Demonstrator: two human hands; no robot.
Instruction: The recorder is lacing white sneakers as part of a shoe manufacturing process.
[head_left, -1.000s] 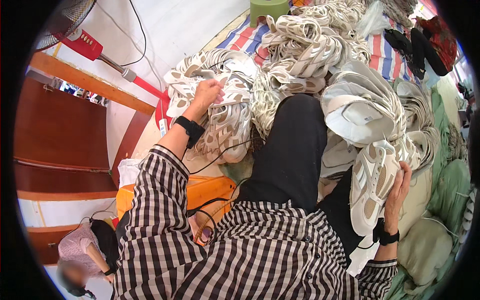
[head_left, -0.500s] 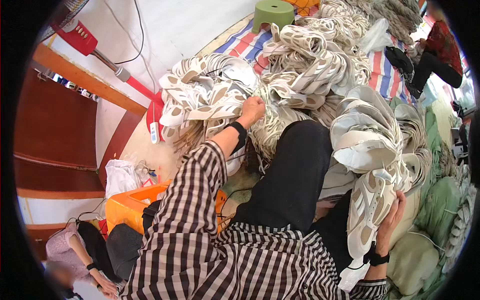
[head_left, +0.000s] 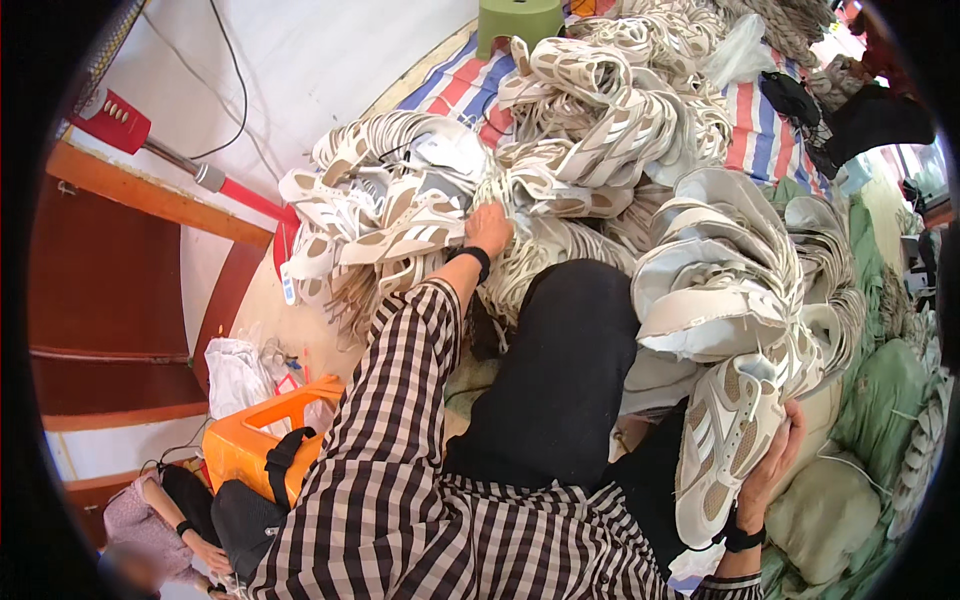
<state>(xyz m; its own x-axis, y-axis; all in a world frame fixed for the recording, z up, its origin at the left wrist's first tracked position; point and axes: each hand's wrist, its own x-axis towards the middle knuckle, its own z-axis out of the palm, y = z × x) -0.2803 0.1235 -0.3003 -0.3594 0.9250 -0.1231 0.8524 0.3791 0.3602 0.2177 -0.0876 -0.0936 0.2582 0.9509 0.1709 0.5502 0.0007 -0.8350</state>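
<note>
My left hand (head_left: 488, 230) reaches out to a bundle of pale laces (head_left: 492, 190), its fingers closed at the near end of the strands. Beside it on the left lies a heap of white and beige shoe uppers (head_left: 400, 215). At the right, my right hand (head_left: 773, 458) holds the outer side of a white and tan shoe upper (head_left: 728, 440), toe pointing toward me; part of the grip is hidden behind it. That upper adjoins a fanned stack of more uppers (head_left: 715, 270) just beyond it.
An orange plastic stool (head_left: 235, 440) with a dark bag (head_left: 250, 525) stands left of me. A green stool (head_left: 518, 22) and further uppers (head_left: 630, 110) are on a striped sheet (head_left: 755, 130). Green sacks (head_left: 880, 410) lie at the right. Another person (head_left: 150, 520) sits at lower left.
My left hand has come slightly nearer and lower, from above the laces onto them. The upper in my right hand has shifted a little left and toward me.
</note>
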